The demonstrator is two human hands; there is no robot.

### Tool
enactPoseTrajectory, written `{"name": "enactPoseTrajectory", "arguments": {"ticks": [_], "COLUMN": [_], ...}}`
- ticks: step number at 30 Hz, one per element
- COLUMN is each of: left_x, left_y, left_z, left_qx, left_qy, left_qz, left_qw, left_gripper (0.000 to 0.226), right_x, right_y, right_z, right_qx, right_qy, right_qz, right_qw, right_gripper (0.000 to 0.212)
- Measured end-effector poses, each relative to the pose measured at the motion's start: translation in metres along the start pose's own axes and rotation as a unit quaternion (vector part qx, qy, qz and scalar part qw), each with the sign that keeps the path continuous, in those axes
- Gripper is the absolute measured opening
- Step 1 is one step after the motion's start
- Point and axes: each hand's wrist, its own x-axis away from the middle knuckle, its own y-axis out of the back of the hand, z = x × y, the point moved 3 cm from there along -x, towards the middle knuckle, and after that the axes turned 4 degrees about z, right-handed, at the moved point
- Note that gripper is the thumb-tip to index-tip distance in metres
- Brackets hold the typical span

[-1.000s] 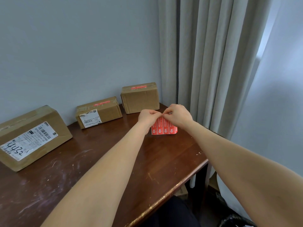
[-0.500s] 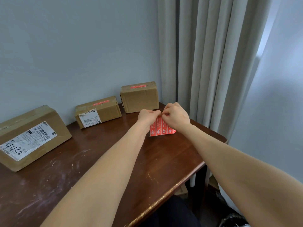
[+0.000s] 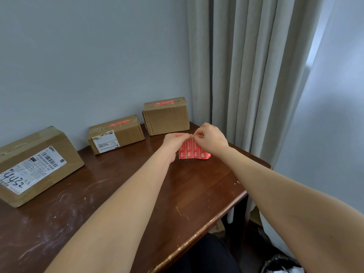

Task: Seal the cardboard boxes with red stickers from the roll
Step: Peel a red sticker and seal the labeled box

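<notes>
In the head view, a strip of red stickers (image 3: 194, 153) is held upright above the far right part of the wooden table (image 3: 137, 194), its lower edge hanging free, so that the top edge is presented to both hands. The strip's upper left corner is pinched by the curled fingers of the left hand (image 3: 173, 143), apparently to steady the backing, while its top edge is pinched by the fingertips of the right hand (image 3: 212, 140), where a thin red sliver is lifted; a sticker is judged to be in the course of being peeled. Three cardboard boxes are set along the wall, well apart from one another. A red sticker is already borne across the top seam of the far box (image 3: 166, 117) and of the middle box (image 3: 118, 134). None can be made out on the large box (image 3: 37, 166) at the left, which is therefore judged to be the one left to seal. A grey curtain (image 3: 246, 66) hangs behind the hands.
</notes>
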Motion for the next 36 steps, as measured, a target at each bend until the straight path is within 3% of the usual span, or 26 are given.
{"name": "enactPoseTrajectory", "arguments": {"ticks": [11, 20, 36], "left_x": [0.0008, 0.0026, -0.0039], "left_y": [0.0005, -0.0026, -0.0066], "left_z": [0.0013, 0.0033, 0.0012], "left_qx": [-0.021, -0.007, -0.074], "left_qy": [-0.022, -0.021, -0.04], "left_qz": [-0.01, -0.006, -0.03], "left_qw": [0.999, 1.0, 0.996], "left_gripper": [0.05, 0.049, 0.05], "right_x": [0.0029, 0.0022, 0.0019], "right_y": [0.0083, 0.0085, 0.0099], "right_z": [0.0026, 0.0027, 0.0054], "right_qx": [-0.009, 0.007, 0.016], "right_qy": [-0.024, -0.043, -0.063], "right_qz": [0.074, 0.075, 0.074], "right_qw": [0.997, 0.996, 0.995], "right_gripper": [0.036, 0.033, 0.032]}}
